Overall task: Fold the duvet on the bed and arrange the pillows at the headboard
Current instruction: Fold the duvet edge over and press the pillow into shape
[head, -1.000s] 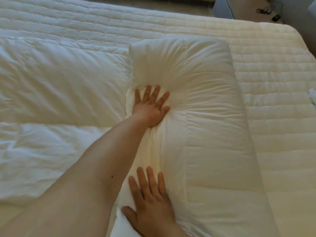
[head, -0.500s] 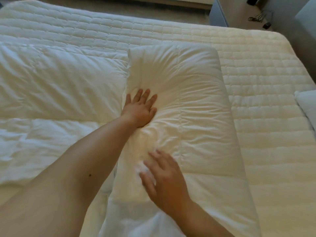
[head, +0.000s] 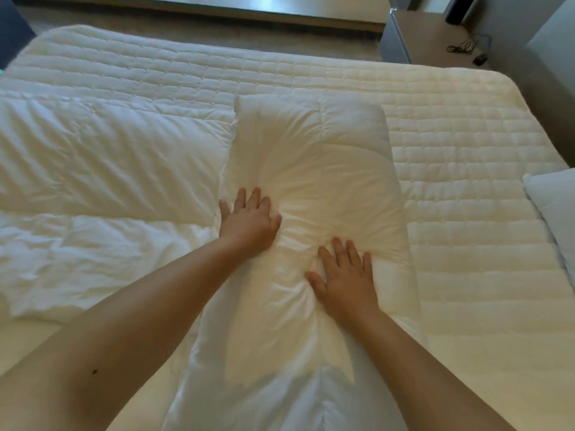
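Both your hands lie flat, gripping nothing: your left hand (head: 249, 223) and right hand (head: 347, 276) press palm-down on the folded strip of duvet (head: 311, 169) running down the middle of the quilted mattress (head: 466, 213); a pillow (head: 553, 206) lies at the right edge.

There is one white duvet (head: 308, 188) (folded in a long strip), one pillow (head: 553, 206), one quilted mattress (head: 466, 181), two hands, one nightstand (head: 432, 35) and one cable (head: 466, 48).
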